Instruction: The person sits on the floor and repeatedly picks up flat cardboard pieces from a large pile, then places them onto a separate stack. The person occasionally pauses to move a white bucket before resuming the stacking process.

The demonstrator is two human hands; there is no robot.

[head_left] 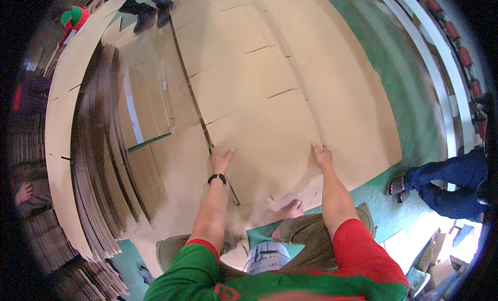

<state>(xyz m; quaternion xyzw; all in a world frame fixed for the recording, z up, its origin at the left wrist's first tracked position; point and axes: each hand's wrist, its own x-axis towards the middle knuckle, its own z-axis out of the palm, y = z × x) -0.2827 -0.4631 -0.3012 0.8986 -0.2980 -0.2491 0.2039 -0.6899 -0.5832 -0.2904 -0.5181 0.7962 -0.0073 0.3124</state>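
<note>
A large tan cardboard sheet [259,114] with short slots cut into it lies flat in front of me. My left hand [221,162], with a dark band on its wrist, grips the sheet's left edge beside a dark gap, thumb on top. Farther right, my right hand [322,158] is closed on the sheet along a long raised line. The undersides of both hands are hidden. Beneath my hands, the near part of the cardboard reaches my bare foot [295,208].
Stacked cardboard [96,145] rises at the left. A white bucket [267,255] is between my legs. Another person's sandalled foot [397,186] stands on the green floor [376,189] at the right; another person's shoes [150,18] are at the far left. White rails [436,67] run along the right.
</note>
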